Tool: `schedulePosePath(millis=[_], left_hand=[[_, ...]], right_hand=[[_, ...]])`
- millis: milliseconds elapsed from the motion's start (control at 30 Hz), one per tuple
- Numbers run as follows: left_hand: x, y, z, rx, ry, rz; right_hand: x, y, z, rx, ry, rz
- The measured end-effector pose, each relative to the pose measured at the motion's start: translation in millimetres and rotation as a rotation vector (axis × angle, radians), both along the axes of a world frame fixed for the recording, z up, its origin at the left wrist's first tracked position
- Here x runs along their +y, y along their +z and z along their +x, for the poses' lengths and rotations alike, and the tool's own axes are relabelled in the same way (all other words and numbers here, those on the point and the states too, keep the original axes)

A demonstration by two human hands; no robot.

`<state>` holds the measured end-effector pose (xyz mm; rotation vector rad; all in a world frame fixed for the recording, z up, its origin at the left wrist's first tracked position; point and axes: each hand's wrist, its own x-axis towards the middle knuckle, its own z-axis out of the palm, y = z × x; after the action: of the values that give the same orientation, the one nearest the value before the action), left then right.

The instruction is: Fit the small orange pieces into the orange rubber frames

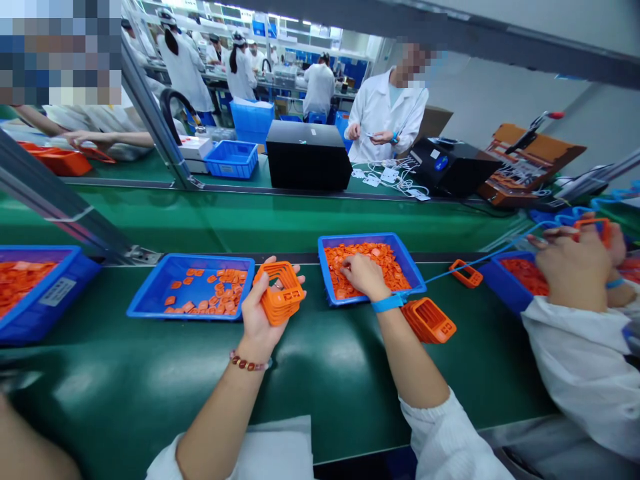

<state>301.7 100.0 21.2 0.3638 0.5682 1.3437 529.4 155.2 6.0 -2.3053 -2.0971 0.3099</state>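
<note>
Fingers [353,268] cover orange pieces [383,263].

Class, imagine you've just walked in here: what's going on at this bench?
At a green workbench, a person's left hand grips a stack of orange rectangular frames. Their right hand is down among small orange pieces in a blue tray. More orange frames sit on the bench by the right wrist, and a second blue tray holds fewer pieces. To the right, a co-worker's hand is near an orange frame.
</note>
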Motion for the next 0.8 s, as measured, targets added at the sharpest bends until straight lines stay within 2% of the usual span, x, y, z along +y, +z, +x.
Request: schedulePosePath(millis=[467,633,800], left_hand=[[-0.1,1.6,1.1,-0.001,0.011,-0.022],[0.3,2.9,0.6,0.005,0.010,-0.023],[-0.1,1.7,-0.3,0.007,-0.001,-0.009]], right_hand=[[0.3,0.7,-0.1,0.126,0.026,-0.012],[3.9,-0.7,4.3,0.309,0.025,0.035],[7.2,-3.6,7.9,0.596,-0.009,0.067]])
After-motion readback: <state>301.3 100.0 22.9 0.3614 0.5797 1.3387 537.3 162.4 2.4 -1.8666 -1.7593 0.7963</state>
